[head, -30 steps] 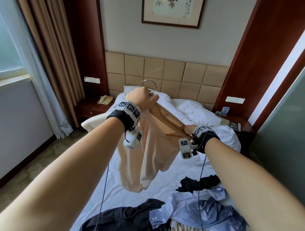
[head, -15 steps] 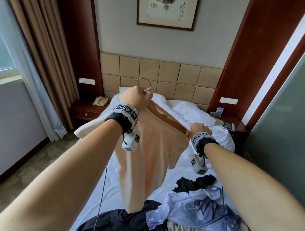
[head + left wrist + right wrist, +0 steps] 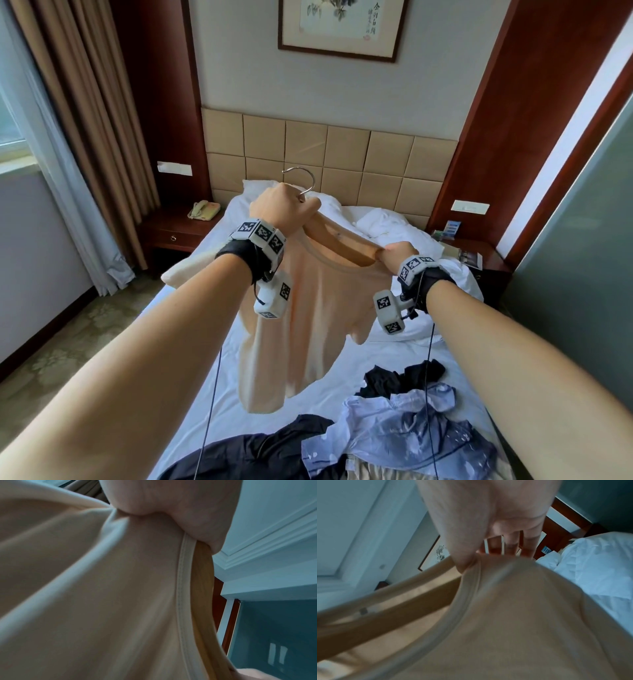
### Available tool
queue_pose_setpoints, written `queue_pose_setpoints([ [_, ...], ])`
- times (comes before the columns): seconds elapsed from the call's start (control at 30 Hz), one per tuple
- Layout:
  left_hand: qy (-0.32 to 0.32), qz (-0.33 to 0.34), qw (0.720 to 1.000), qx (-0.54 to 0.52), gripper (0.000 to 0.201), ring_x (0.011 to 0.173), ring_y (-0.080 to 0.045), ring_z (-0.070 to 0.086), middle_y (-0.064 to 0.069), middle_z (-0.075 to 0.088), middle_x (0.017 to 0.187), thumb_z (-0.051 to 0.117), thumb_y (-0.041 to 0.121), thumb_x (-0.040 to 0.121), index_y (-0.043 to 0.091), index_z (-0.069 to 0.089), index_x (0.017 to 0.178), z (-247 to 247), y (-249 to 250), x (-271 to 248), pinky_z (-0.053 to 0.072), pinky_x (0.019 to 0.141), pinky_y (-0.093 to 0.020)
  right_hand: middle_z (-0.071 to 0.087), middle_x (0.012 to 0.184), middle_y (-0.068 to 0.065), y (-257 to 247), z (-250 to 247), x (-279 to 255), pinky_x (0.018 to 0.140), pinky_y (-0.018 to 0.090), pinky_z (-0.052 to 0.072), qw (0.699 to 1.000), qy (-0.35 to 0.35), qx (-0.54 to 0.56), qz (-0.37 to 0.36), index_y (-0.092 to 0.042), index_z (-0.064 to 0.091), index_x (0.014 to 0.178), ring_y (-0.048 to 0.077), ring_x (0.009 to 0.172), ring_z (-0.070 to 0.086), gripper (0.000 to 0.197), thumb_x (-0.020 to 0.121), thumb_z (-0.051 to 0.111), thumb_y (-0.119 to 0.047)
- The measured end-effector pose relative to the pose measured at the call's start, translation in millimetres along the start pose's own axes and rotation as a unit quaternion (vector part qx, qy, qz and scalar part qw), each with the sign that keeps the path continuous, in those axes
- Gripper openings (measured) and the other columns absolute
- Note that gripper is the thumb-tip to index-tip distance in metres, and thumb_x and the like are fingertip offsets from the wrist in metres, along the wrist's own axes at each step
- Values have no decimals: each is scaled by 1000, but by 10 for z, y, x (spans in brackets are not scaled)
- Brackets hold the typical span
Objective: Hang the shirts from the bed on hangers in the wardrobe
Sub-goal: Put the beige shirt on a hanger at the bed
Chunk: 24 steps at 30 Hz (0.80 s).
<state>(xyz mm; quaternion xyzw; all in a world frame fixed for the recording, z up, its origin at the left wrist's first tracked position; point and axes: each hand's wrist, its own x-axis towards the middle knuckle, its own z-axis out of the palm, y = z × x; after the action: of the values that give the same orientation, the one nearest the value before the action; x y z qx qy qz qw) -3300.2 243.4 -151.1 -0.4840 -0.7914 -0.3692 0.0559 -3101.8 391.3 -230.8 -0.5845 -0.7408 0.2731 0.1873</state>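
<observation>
So your left hand (image 3: 284,209) grips the wooden hanger (image 3: 342,241) by its neck, your right hand (image 3: 397,253) pinches the peach T-shirt (image 3: 308,325) onto its arm above the bed (image 3: 308,394); light-blue shirt (image 3: 404,431) and dark garments (image 3: 260,455) remain, wardrobe unseen.

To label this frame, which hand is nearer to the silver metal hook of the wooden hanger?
Left. The left hand grips the hanger just below the silver metal hook; the right hand is at the hanger's far end.

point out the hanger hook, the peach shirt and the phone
hanger hook (image 3: 306,173), head view, top of the metal curve
peach shirt (image 3: 308,325), head view, middle of the front
phone (image 3: 203,209), head view, the handset
</observation>
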Motion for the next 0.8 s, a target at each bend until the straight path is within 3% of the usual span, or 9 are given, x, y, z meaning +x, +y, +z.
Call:
queue_pose_setpoints([
  [0.07, -7, -14, 999, -43, 34, 53, -17, 33, 2, 34, 55, 55, 35, 79, 19, 36, 56, 10, 12, 11, 26, 52, -28, 52, 67, 5, -63, 20, -37, 56, 29, 31, 999, 6, 44, -14, -11, 53, 69, 25, 73, 50, 27, 92, 54, -25],
  [0.17, -5, -33, 992, -118, 37, 52, -14, 30, 4, 29, 54, 59, 35, 79, 19, 34, 57, 23, 19, 43, 24, 51, -27, 63, 95, 17, -182, 2, -157, 71, 33, 38, 999, -3, 40, -26, -7, 62, 95, 32, 90, 56, 35, 99, 43, -36],
  [0.3, -13, -41, 981, -191, 41, 51, -11, 35, 7, 33, 52, 62, 37, 79, 18, 35, 55, 21, 40, 65, 27, 51, -26, 60, 121, 18, -310, -8, -255, 84, 37, 42, 996, -16, -30, -81, -14, 55, 121, 32, 99, 55, 38, 104, 31, -37],
  [0.37, -16, -36, 979, -198, 42, 50, -11, 36, 8, 35, 50, 62, 37, 79, 19, 35, 53, 20, 74, 70, 29, 50, -25, 62, 119, 14, -372, -15, -315, 90, 39, 42, 992, -29, -52, -110, -21, 58, 119, 30, 100, 55, 46, 102, 24, -47],
  [0.5, -28, -26, 979, -201, 40, 51, -12, 38, 7, 37, 49, 62, 38, 81, 17, 41, 54, 33, 142, 74, 30, 50, -24, 65, 113, 0, -432, -25, -440, 102, 49, 41, 985, -40, 37, -162, -39, 60, 110, 26, 107, 58, 53, 88, 26, -73],
  [0.57, -30, -27, 975, -216, 44, 50, -13, 38, 8, 36, 45, 64, 37, 81, 18, 39, 51, 52, 166, 85, 29, 48, -24, 66, 113, -9, -418, -54, -521, 100, 42, 46, 973, -51, 49, -219, -49, 57, 119, 17, 107, 60, 48, 83, 39, -74],
  [0.67, -52, -27, 967, -246, 45, 52, -14, 40, 6, 40, 49, 65, 38, 82, 17, 42, 51, 112, 230, 93, 30, 49, -25, 65, 98, -18, -494, -174, -683, 77, 23, 45, 967, -40, -23, -252, -42, 54, 122, 6, 94, 62, 45, 80, 64, -57],
  [0.73, -85, -25, 961, -263, 45, 55, -15, 45, 4, 45, 52, 66, 42, 82, 16, 48, 52, 177, 290, 83, 33, 53, -25, 65, 93, -18, -561, -287, -849, 63, 18, 38, 965, 11, -51, -257, -37, 59, 110, 7, 85, 62, 31, 82, 64, -48],
  [0.8, -112, -20, 954, -276, 45, 59, -16, 49, 2, 50, 57, 67, 52, 79, 13, 57, 58, 235, 342, 56, 36, 58, -27, 65, 88, -15, -571, -360, -968, 60, 20, 37, 966, 38, -40, -254, -36, 61, 105, 7, 77, 60, 24, 83, 59, -46],
])
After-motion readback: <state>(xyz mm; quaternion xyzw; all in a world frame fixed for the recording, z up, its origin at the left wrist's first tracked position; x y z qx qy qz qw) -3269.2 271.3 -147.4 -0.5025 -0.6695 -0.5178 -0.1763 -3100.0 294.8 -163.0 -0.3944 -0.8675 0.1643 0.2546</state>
